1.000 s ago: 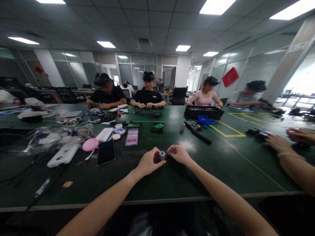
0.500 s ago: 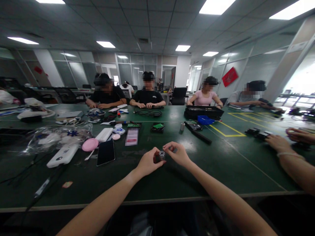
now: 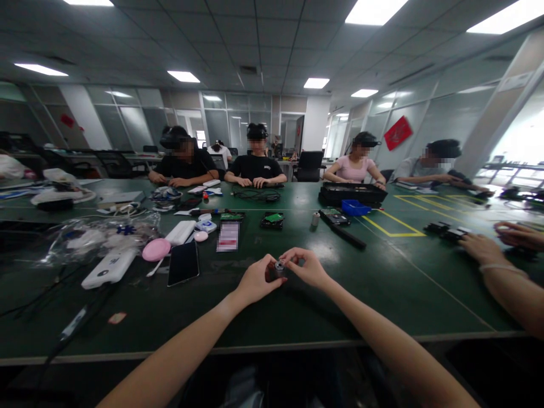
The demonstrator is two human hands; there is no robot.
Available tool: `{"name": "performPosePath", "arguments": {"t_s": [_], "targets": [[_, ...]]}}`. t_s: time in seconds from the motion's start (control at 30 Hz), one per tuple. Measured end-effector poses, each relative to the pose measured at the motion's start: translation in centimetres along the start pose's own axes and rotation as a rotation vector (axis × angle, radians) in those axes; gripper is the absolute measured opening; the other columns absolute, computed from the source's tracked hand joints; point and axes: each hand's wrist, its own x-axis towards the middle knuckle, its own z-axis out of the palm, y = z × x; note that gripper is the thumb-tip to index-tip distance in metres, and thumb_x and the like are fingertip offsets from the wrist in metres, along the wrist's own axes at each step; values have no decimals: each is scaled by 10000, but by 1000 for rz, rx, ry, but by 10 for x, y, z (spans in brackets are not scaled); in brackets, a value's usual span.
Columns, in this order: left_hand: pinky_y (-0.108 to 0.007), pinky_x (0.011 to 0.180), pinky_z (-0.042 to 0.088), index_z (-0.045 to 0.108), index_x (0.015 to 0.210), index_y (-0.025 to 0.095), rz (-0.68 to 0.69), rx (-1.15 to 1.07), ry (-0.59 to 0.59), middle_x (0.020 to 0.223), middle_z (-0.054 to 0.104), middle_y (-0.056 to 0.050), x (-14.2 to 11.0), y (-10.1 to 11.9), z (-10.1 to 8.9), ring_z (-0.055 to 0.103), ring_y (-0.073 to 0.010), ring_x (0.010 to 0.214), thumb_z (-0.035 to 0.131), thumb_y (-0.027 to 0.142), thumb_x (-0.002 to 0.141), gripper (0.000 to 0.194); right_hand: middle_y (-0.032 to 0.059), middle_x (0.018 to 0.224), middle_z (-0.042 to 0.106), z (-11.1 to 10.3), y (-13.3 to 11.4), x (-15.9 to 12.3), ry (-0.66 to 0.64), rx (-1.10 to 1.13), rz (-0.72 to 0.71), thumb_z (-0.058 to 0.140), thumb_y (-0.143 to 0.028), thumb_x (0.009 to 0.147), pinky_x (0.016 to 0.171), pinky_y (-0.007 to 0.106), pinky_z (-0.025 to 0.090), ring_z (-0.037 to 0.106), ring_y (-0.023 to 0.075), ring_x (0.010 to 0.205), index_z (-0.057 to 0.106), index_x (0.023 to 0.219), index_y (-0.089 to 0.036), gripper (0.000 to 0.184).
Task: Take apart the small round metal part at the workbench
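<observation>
My left hand (image 3: 257,279) is wrapped round a small silver metal cylinder (image 3: 279,272), thumb on the near side and fingers on the far side. The cylinder stands upright on the green table, its round top facing up. My right hand (image 3: 307,266) is pinched at the right rim of that top, with thumb and index fingertips together. Whatever those fingertips hold is too small to make out. Farther back stands a similar silver cylinder (image 3: 315,219), apart from both hands.
To the left lie a black tablet (image 3: 183,264), a pink round lid (image 3: 156,250) and a white device (image 3: 109,268). A green circuit board (image 3: 272,219) and a black strip (image 3: 346,235) lie ahead. Across the table people sit near a black tray (image 3: 352,194); a co-worker's hand (image 3: 482,249) is at right.
My right hand has moved left from beside the cylinder, and its fingertips are now over the top. My left hand has stayed round the cylinder.
</observation>
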Motion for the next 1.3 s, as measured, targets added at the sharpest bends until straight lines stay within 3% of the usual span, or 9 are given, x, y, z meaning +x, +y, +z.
{"name": "performPosePath", "arguments": {"t_s": [1.3], "targets": [[-246, 570, 420, 534, 920, 210, -18, -5, 5, 797, 614, 11, 0, 1, 0, 562, -148, 631, 696, 379, 717, 310, 65, 924, 726, -2, -1, -1, -59, 8, -12, 584, -178, 809, 641, 253, 473, 674, 163, 785, 677, 764, -165, 104]]}}
